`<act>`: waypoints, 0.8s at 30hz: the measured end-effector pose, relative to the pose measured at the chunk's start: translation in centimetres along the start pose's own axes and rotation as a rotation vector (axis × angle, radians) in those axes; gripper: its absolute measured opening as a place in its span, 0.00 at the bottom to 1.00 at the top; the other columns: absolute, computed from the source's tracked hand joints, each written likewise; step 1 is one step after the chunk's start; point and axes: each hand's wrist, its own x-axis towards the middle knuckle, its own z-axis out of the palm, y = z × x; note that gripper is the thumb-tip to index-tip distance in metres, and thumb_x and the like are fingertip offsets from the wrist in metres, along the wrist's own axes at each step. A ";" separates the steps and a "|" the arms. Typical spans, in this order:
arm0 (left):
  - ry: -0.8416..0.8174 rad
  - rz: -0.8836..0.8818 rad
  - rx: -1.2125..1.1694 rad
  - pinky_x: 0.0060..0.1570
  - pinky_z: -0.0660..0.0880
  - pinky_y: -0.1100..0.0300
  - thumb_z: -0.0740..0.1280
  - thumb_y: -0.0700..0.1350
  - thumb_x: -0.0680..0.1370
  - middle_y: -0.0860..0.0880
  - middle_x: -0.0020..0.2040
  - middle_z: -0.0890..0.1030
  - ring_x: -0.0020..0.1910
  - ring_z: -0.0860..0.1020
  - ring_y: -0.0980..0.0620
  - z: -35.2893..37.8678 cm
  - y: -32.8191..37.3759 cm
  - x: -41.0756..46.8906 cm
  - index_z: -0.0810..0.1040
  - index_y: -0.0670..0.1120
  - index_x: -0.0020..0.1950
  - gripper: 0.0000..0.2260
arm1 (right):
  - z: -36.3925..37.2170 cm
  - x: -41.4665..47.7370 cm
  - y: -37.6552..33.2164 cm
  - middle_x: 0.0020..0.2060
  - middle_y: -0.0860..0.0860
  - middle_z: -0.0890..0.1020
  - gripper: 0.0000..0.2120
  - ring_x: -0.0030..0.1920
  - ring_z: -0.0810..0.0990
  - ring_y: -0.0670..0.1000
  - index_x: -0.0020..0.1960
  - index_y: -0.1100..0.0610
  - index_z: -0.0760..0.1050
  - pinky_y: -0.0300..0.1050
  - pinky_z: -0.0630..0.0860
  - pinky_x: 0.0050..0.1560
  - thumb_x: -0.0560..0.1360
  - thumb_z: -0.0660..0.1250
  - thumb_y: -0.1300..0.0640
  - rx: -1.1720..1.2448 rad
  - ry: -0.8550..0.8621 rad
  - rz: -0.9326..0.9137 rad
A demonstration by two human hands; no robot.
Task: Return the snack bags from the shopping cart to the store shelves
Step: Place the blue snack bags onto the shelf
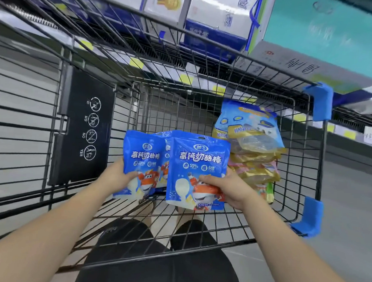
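Bare forearms (51,226) reach into the wire cart (178,110), left hand (115,175) gripping one blue snack bag (142,160), right hand (228,189) gripping a second bag (198,163) beside it, a pile of bags (252,145) just right of that hand.

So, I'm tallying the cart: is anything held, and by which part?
Left hand grips left blue bag at lower left edge; right hand, front blue bag at lower right edge.
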 end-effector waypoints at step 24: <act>-0.311 0.492 -0.785 0.38 0.81 0.58 0.79 0.51 0.65 0.48 0.49 0.87 0.46 0.86 0.49 -13.6 16.9 -14.0 0.80 0.46 0.59 0.24 | 1.4 -19.7 -10.0 0.60 0.52 0.85 0.30 0.61 0.83 0.57 0.68 0.53 0.76 0.56 0.80 0.61 0.68 0.77 0.49 0.079 0.340 -0.575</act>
